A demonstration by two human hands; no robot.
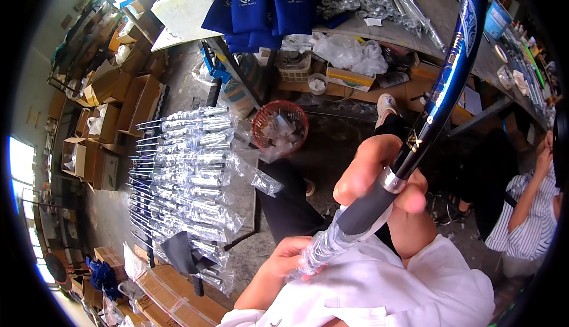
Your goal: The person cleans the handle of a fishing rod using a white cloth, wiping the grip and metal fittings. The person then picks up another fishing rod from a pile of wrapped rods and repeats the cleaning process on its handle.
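A fishing rod (pixel 440 93) with a glossy blue and black blank slants across the right half, its far end running out at the top. My right hand (pixel 372 164) is closed around it at the silver collar (pixel 392 181) above the dark grip (pixel 370 211). Clear plastic film (pixel 323 245) is bunched over the lower grip. Down there my left hand (pixel 290 257) has its fingers wrapped round the film-covered butt end. To the left, several rods in clear plastic sleeves (pixel 192 179) lie side by side on a stand.
A red basket (pixel 255 126) of scraps stands on the floor ahead. Blue pouches (pixel 252 7) hang at the edge of a workbench (pixel 415 30) with more wrapped rods (pixel 379 1). Cardboard boxes (pixel 136 104) line the left. A person in a striped top (pixel 527 220) sits at right.
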